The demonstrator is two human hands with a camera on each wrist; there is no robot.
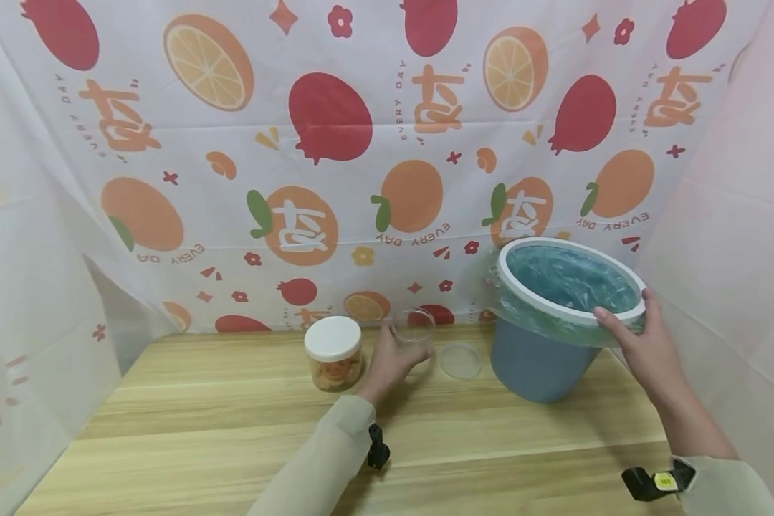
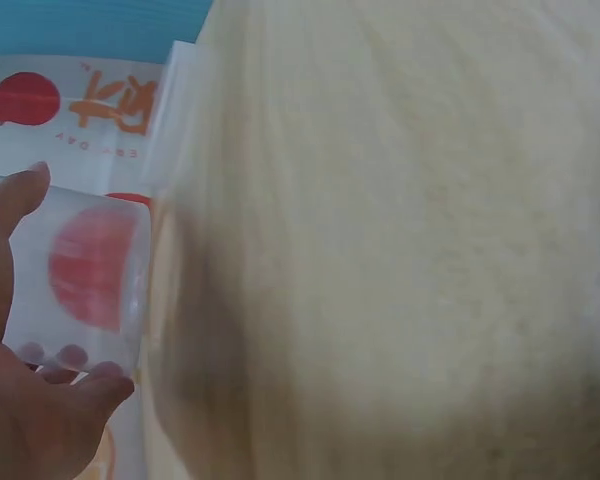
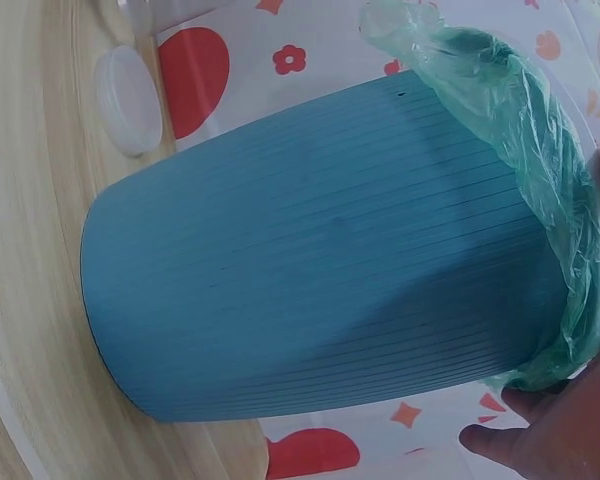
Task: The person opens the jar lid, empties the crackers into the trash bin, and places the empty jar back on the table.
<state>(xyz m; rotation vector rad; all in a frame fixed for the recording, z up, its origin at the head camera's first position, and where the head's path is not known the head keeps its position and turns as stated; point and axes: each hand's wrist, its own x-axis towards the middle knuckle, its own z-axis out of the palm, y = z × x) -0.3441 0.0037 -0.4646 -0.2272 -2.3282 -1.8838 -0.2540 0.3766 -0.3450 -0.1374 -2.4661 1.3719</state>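
My left hand grips a clear plastic jar, with the fingers and thumb curled round its side in the left wrist view. Just right of it, a round translucent lid lies flat on the wooden table; it shows as a pale disc in the right wrist view. My right hand holds the white rim of a blue trash bin, thumb on top and fingers at the outer side. A green plastic bag lines the bin and folds over its edge. The bin leans in the head view.
A jar with a white lid and orange-brown contents stands left of my left hand. Behind the wooden table hangs a fruit-printed sheet. Pale sheets close off the left and right sides.
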